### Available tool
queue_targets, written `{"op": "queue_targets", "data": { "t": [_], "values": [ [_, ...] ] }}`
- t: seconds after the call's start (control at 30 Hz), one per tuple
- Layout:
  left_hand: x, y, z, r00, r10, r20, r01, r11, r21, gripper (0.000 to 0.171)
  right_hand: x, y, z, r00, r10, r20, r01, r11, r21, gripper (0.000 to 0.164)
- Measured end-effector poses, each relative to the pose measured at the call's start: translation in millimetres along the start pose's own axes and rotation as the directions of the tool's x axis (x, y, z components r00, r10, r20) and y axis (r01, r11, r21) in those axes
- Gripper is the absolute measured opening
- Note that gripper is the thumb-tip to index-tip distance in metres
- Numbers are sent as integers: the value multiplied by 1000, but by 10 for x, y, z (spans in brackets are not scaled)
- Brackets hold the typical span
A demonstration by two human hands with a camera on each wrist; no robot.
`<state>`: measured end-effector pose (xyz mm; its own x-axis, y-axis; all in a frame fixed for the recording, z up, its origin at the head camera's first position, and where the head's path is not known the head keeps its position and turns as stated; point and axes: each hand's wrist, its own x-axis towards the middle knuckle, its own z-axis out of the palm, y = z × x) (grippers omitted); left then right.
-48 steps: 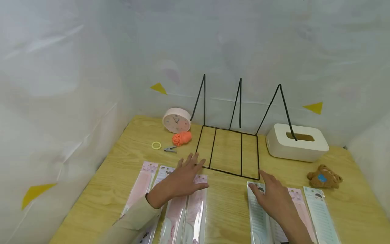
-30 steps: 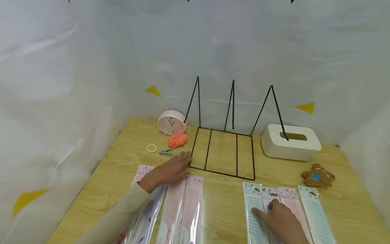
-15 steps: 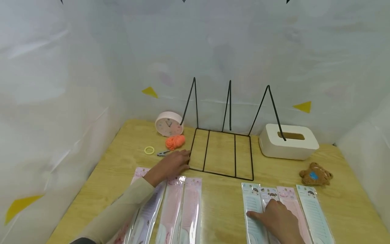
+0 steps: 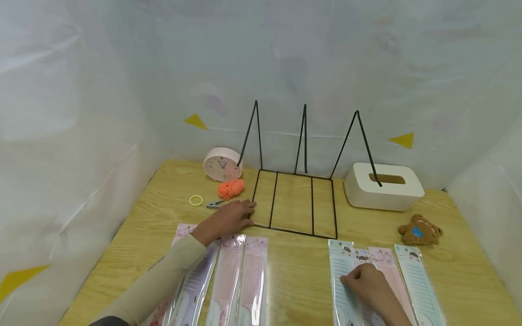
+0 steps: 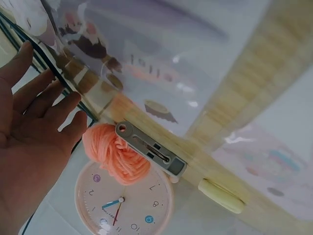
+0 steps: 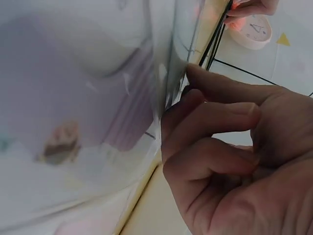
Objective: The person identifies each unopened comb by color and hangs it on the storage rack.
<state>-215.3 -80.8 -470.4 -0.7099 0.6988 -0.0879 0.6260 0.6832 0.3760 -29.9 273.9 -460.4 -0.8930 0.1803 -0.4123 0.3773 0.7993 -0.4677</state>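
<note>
A black wire rack (image 4: 291,230) with three tall bent uprights stands toward the back. My left hand (image 4: 228,219) lies at its left side, fingers extended and touching the front left of the frame. In the left wrist view, the fingers are loosely spread along the dark wire (image 5: 46,58). On the right lies a row of packaged combs; my right hand (image 4: 369,285) pinches the leftmost, a light blue comb in a clear sleeve (image 4: 340,265), between thumb and curled fingers. That sleeve overlaps a purple comb packet (image 4: 361,256), partly hidden under the hand.
More packaged pink and purple combs (image 4: 253,271) lie front left, partly under the left arm. Near the rack are a pink clock (image 4: 222,165), orange yarn (image 4: 231,188), a grey clip (image 4: 215,204) and a yellow ring (image 4: 196,200). A white tissue box (image 4: 379,199) and brown bear (image 4: 421,230) sit right.
My left hand has lowered from above the combs to the rack's left side. The right hand has come down onto the light blue comb packet, which has shifted slightly right and away.
</note>
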Motion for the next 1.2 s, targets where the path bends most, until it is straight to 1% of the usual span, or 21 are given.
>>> {"op": "queue_targets", "data": {
  "t": [0.03, 0.07, 0.13, 0.2, 0.23, 0.27, 0.33, 0.37, 0.5, 0.67, 0.8, 0.83, 0.9, 0.97, 1.03, 1.07, 1.1, 1.2],
  "values": [
    [5, 2, -4, 1000, -8, 1, 8, 1000, -4, 46, 1, -9, -2, 1000, 6, -8, -6, 1000, 2, 33],
    [10, 4, -9, 1000, -13, 2, 13, 1000, -2, 46, -4, -15, -5, 1000, 17, -15, -17, 1000, -10, 41],
    [18, 9, -16, 1000, -21, 6, 21, 1000, -3, 46, -20, -39, -9, 998, 53, -22, -54, 997, -46, 65],
    [21, 13, -16, 1000, -20, 8, 20, 1000, -2, 46, -43, -69, -5, 995, 102, -25, -104, 990, -100, 96],
    [25, 15, -19, 1000, -18, 12, 17, 1000, 2, 46, -51, -88, -1, 992, 126, -28, -128, 984, -122, 108],
    [27, 18, -21, 1000, -17, 16, 17, 1000, 10, 46, -60, -101, 6, 990, 136, -30, -139, 980, -145, 117],
    [30, 23, -23, 1000, -18, 22, 18, 1000, 19, 47, -72, -131, 22, 988, 151, -45, -156, 972, -177, 126],
    [31, 24, -23, 1000, -20, 21, 19, 1000, 21, 47, -78, -139, 29, 987, 150, -57, -159, 969, -188, 128],
    [34, 30, -33, 1000, -20, 20, 19, 1000, 20, 47, -81, -148, 31, 987, 141, -81, -154, 971, -181, 123],
    [35, 21, -44, 1000, -11, 24, 10, 1000, 26, 47, -31, -106, -9, 988, 144, -55, -150, 978, -147, 121],
    [44, 10, -48, 999, -26, 33, 25, 999, 39, 47, 32, -29, -63, 991, 126, -31, -129, 985, -117, 120],
    [49, 8, -48, 999, -29, 34, 28, 999, 42, 47, 47, -5, -78, 993, 116, -23, -118, 988, -100, 115],
    [56, 5, -48, 999, -32, 35, 31, 999, 37, 47, 73, 43, -103, 998, 66, -11, -67, 996, -62, 99],
    [59, 2, -46, 999, -33, 31, 32, 999, 31, 48, 77, 75, -119, 1000, 18, 10, -18, 1000, 0, 74],
    [60, -1, -45, 999, -37, 22, 36, 999, 14, 49, 51, 85, -134, 999, -41, 17, 39, 997, 68, 51],
    [60, -2, -46, 999, -43, 19, 43, 999, 4, 51, 31, 81, -144, 997, -72, 15, 70, 992, 104, 45],
    [59, -3, -48, 999, -48, 12, 48, 999, -4, 53, 6, 68, -160, 997, -81, 14, 78, 988, 131, 41],
    [52, -1, -58, 998, -69, 5, 69, 997, -37, 60, -85, -5, -240, 995, -96, 10, 92, 973, 211, 38]
  ]
}}
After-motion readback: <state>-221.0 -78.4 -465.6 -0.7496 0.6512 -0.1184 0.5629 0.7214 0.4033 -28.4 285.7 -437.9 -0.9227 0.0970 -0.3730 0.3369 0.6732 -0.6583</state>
